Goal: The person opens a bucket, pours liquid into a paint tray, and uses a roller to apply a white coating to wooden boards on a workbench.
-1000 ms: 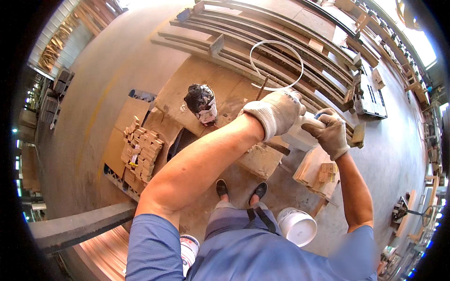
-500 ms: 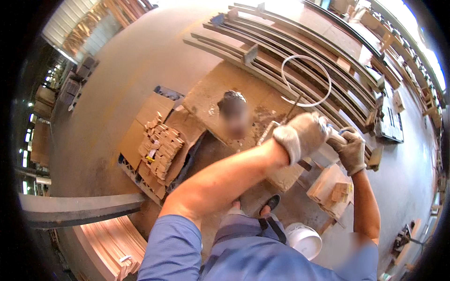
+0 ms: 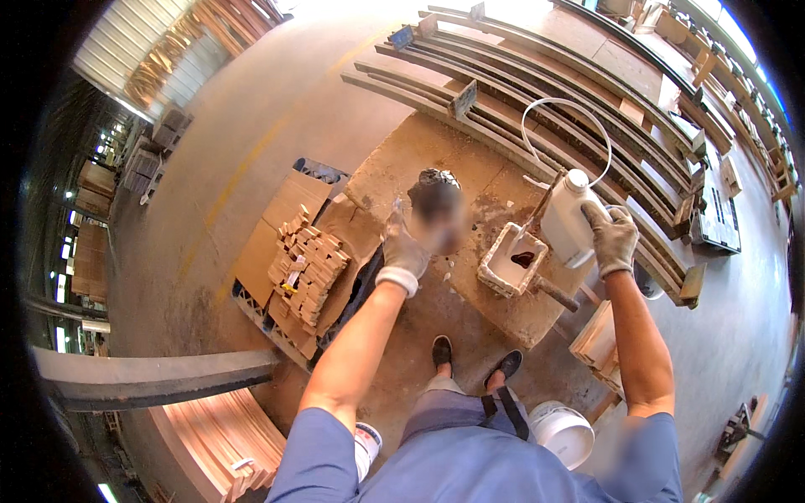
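In my gloved right hand (image 3: 616, 239) is a white plastic jug (image 3: 566, 222) with a round cap, gripped by its right side and tilted slightly. My gloved left hand (image 3: 404, 247) is off to the left, fingers stretched upward, apart from the jug. Below the jug, a crusted rectangular white tub (image 3: 513, 261) sits on a stained brown worktop (image 3: 402, 155). Inside the tub lies a reddish-brown patch, and a thin stick leans in it. Just beyond my left hand, a dark, partly blurred rounded object (image 3: 438, 183) rests on the worktop.
Long metal rails (image 3: 537, 92) run behind the worktop, with a white hose loop (image 3: 605, 126) over them. Cut wood strips (image 3: 309, 264) lie stacked on cardboard at left. A white bucket (image 3: 562, 432) stands by my feet. A grey beam (image 3: 159, 373) crosses the lower left.
My hands have separated: the left swung left away from the right. The jug now shows plainly in my right hand, and the tub has come into full view.
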Action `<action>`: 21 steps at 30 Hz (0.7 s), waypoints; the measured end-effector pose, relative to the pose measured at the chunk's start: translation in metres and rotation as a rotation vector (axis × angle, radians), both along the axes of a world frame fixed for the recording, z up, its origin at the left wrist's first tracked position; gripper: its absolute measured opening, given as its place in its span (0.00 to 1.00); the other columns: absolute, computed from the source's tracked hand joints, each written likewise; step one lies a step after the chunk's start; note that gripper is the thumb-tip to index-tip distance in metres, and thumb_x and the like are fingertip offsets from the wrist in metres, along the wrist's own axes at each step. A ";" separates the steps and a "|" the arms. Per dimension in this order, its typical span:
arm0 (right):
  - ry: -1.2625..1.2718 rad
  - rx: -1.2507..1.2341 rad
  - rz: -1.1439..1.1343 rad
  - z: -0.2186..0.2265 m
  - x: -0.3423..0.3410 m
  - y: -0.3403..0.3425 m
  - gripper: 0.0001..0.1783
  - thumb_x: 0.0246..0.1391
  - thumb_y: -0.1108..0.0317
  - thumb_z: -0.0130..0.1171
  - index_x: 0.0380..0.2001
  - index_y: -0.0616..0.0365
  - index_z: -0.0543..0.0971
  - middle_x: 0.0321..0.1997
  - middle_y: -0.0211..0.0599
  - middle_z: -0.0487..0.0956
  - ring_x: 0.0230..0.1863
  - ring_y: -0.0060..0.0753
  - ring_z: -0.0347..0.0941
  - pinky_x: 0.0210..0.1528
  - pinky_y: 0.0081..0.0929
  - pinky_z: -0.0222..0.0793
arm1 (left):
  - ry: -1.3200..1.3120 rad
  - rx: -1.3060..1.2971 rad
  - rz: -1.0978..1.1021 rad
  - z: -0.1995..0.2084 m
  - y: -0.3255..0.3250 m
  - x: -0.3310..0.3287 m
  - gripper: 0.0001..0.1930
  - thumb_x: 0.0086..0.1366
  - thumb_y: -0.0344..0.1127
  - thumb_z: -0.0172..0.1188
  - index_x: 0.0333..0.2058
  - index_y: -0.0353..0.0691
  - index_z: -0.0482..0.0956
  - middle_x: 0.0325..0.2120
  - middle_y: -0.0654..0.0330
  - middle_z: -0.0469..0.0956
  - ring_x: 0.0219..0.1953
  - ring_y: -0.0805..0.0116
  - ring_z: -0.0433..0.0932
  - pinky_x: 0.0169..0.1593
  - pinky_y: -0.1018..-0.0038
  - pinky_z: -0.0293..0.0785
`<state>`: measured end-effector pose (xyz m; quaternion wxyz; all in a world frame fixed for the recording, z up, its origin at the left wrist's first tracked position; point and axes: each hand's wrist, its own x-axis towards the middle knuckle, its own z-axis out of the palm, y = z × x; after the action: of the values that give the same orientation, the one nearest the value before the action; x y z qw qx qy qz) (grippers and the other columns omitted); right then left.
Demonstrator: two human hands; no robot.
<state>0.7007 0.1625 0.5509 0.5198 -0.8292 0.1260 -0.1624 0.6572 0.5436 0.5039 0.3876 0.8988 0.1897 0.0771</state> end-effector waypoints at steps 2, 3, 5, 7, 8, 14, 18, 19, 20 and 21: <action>0.005 -0.127 -0.013 -0.022 0.002 -0.013 0.24 0.51 0.51 0.79 0.24 0.65 0.85 0.32 0.41 0.79 0.30 0.35 0.75 0.37 0.35 0.71 | 0.200 -0.048 -0.218 0.022 -0.020 0.022 0.49 0.61 0.46 0.67 0.74 0.35 0.52 0.73 0.51 0.62 0.74 0.59 0.62 0.76 0.66 0.58; 0.034 -0.172 -0.007 -0.022 -0.003 -0.009 0.25 0.51 0.50 0.78 0.24 0.65 0.85 0.32 0.41 0.79 0.30 0.35 0.75 0.37 0.35 0.71 | 0.382 0.063 -0.330 0.031 -0.017 0.033 0.50 0.64 0.61 0.57 0.75 0.37 0.50 0.75 0.53 0.59 0.75 0.61 0.60 0.77 0.66 0.57; 0.103 -0.136 0.010 -0.025 -0.009 0.003 0.26 0.52 0.47 0.76 0.26 0.64 0.86 0.35 0.44 0.81 0.33 0.40 0.77 0.40 0.38 0.72 | 0.228 0.026 -0.375 -0.025 0.005 0.043 0.46 0.65 0.60 0.56 0.74 0.41 0.52 0.73 0.56 0.61 0.73 0.63 0.62 0.74 0.66 0.59; 0.064 -0.225 0.047 -0.019 -0.013 0.006 0.25 0.53 0.48 0.75 0.28 0.64 0.86 0.38 0.46 0.82 0.36 0.45 0.78 0.42 0.40 0.73 | 0.036 -0.043 -0.388 -0.064 0.011 0.052 0.43 0.61 0.46 0.67 0.70 0.40 0.59 0.67 0.56 0.69 0.68 0.64 0.70 0.69 0.66 0.69; 0.038 -0.267 0.066 -0.014 -0.014 0.007 0.24 0.53 0.48 0.75 0.29 0.63 0.86 0.39 0.48 0.83 0.38 0.47 0.79 0.44 0.41 0.73 | -0.032 -0.187 -0.369 -0.078 0.016 0.056 0.42 0.59 0.41 0.71 0.68 0.39 0.61 0.65 0.57 0.72 0.66 0.64 0.73 0.67 0.66 0.72; 0.036 -0.312 0.054 -0.022 -0.009 0.011 0.21 0.53 0.52 0.75 0.32 0.62 0.84 0.41 0.51 0.80 0.43 0.55 0.77 0.48 0.44 0.72 | -0.146 -0.530 -0.280 -0.091 0.019 0.061 0.39 0.55 0.34 0.77 0.64 0.36 0.68 0.56 0.60 0.82 0.60 0.61 0.80 0.64 0.65 0.77; 0.002 -0.342 0.030 -0.028 -0.011 0.010 0.19 0.52 0.55 0.76 0.31 0.62 0.84 0.42 0.51 0.81 0.46 0.56 0.76 0.50 0.47 0.71 | -0.323 0.306 -0.445 -0.036 0.020 0.039 0.39 0.53 0.40 0.77 0.62 0.34 0.71 0.54 0.59 0.83 0.59 0.62 0.80 0.64 0.65 0.77; -0.015 -0.348 0.029 -0.031 -0.011 0.008 0.19 0.52 0.55 0.76 0.31 0.61 0.84 0.42 0.51 0.81 0.47 0.56 0.75 0.51 0.47 0.71 | -0.301 0.198 -0.430 -0.013 0.018 0.035 0.39 0.52 0.41 0.78 0.60 0.35 0.72 0.54 0.58 0.83 0.57 0.62 0.82 0.63 0.65 0.77; -0.033 -0.352 0.029 -0.034 -0.010 0.007 0.19 0.52 0.55 0.76 0.31 0.61 0.84 0.42 0.50 0.81 0.47 0.56 0.75 0.52 0.48 0.71 | -0.283 0.092 -0.405 0.010 0.019 0.030 0.39 0.51 0.42 0.79 0.59 0.35 0.74 0.53 0.57 0.84 0.55 0.63 0.83 0.62 0.65 0.77; -0.030 -0.354 0.043 -0.037 -0.009 0.006 0.20 0.52 0.54 0.76 0.33 0.61 0.84 0.43 0.50 0.81 0.48 0.56 0.76 0.53 0.48 0.71 | -0.385 0.222 -0.454 0.027 0.021 0.023 0.38 0.50 0.42 0.79 0.59 0.35 0.74 0.52 0.55 0.84 0.52 0.62 0.84 0.60 0.66 0.78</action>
<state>0.6920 0.1687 0.5136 0.3710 -0.9077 0.0701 -0.1832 0.6803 0.5648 0.5313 0.3231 0.9239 -0.1023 0.1774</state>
